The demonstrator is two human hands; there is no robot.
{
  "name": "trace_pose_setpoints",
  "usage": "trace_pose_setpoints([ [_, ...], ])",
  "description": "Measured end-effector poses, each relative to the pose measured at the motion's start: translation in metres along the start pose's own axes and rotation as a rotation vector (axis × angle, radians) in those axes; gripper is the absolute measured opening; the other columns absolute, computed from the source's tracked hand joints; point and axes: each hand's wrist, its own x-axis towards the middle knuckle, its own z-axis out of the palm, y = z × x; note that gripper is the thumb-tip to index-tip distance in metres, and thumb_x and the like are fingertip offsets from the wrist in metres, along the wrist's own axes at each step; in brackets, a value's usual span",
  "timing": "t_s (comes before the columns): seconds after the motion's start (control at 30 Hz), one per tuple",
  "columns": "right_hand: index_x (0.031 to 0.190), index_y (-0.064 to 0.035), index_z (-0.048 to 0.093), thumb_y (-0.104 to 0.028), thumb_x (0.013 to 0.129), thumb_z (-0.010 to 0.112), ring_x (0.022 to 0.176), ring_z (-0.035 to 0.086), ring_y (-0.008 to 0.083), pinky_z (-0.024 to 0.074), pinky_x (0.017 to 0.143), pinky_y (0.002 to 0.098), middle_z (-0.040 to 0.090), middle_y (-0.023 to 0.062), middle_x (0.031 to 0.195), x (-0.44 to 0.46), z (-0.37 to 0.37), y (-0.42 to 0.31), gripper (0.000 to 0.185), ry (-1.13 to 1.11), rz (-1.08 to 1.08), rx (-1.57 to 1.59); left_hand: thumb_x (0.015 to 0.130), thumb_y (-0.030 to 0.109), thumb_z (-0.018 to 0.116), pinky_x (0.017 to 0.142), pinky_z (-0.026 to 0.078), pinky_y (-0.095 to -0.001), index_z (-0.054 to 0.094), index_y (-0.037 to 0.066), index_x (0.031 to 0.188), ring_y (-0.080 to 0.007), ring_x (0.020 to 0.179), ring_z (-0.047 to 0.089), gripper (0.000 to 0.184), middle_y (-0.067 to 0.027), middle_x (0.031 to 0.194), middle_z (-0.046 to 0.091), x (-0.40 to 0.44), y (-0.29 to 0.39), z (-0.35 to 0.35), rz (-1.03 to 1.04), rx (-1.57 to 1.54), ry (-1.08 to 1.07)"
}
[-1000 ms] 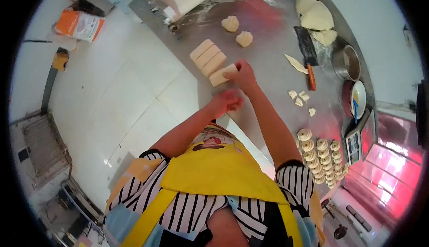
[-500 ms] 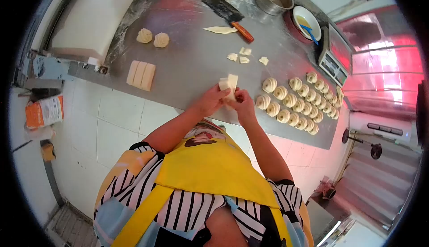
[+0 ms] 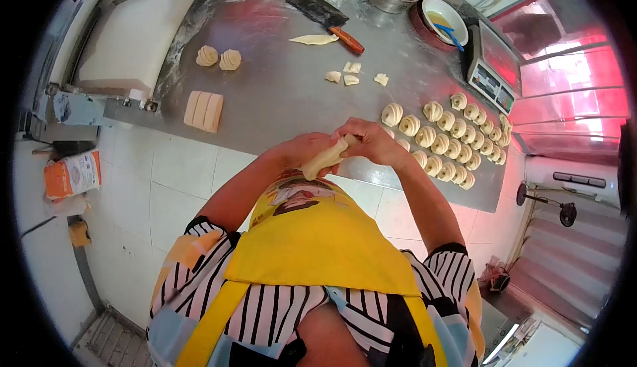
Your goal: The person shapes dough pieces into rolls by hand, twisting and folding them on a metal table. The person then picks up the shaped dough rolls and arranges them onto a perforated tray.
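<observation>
While curled, fingers (image 3: pixel 346 130) around dough strip (image 3: pixel 324 162)

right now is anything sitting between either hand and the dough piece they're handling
Nothing visible: the left hand and right hand are both directly on the dough piece. The shaped rolls lie on the table off to the right, not between them.

You can read no text here: the printing on the orange-and-white sack (image 3: pixel 71 174) at the left of the frame and on the digital scale (image 3: pixel 491 87) at upper right is too small.
</observation>
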Motion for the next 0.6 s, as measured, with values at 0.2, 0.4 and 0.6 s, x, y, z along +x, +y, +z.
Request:
trace_pose_setpoints([
  [0.2, 0.1, 0.0006, 0.059, -0.002, 0.08, 0.063, 0.074, 0.057, 0.0137, 0.0485, 0.067, 0.0252, 0.059, 0.0066, 0.083, 0.004, 0.015, 0.022, 0.021, -0.02, 0.24, 0.54, 0.095, 0.044, 0.036, 0.049, 0.043, -0.0253, 0.056, 0.004, 0.1, -0.0127, 0.05, 0.05, 0.045, -0.0049, 0.067, 0.055, -0.012, 0.004, -0.001, 0.121, 0.079, 0.041],
  [0.4, 0.1, -0.006, 0.058, -0.008, 0.079, 0.062, 0.085, 0.058, 0.0253, 0.047, 0.074, 0.0339, 0.057, 0.0093, 0.096, 0.003, 0.019, -0.008, 0.021, 0.118, -0.01, -0.05, 0.093, 0.045, 0.037, 0.046, 0.042, -0.0248, 0.056, 0.003, 0.097, -0.0127, 0.049, 0.051, 0.047, -0.0071, 0.067, 0.055, -0.008, -0.027, -0.016, 0.064, -0.461, 0.064],
  [0.6, 0.105, -0.0101, 0.057, -0.011, 0.077, 0.063, 0.093, 0.055, 0.0321, 0.046, 0.077, 0.0371, 0.056, 0.0129, 0.102, 0.014, 0.017, 0.023, 0.029, -0.088, -0.062, -0.262, 0.092, 0.033, 0.045, 0.073, 0.045, -0.0311, 0.061, 0.003, 0.091, -0.0159, 0.078, 0.056, 0.034, -0.0059, 0.082, 0.06, -0.024, -0.008, -0.028, -0.088, 0.364, -0.009],
])
